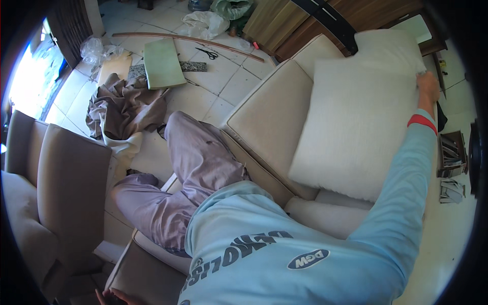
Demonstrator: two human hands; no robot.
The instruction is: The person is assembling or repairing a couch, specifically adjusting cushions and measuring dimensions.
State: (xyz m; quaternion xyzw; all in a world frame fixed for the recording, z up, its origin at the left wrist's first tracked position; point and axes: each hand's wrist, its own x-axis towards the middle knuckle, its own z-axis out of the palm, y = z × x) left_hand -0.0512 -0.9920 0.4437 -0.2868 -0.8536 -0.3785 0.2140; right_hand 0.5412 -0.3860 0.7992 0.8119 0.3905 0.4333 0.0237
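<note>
My right hand (428, 85), at the end of an outstretched arm, is closed on the upper right edge of a large off-white cushion (361, 117). The cushion leans tilted on the beige sofa (269, 112), covering part of its seat and back. Low at the left, my left hand (119, 297) shows only partly at the lower edge. Its visible fingers are apart with nothing seen in them, close to the brown padded seat (150, 272) beside me. The rest of that hand is cut off.
Brown fabric (124, 107), a pale green foam sheet (163, 63), scissors (206, 53) and a long wooden strip (188, 40) lie on the tiled floor. Another brown sofa (73, 178) stands left. Plastic bags (203, 24) and a wooden cabinet (277, 23) are at the back.
</note>
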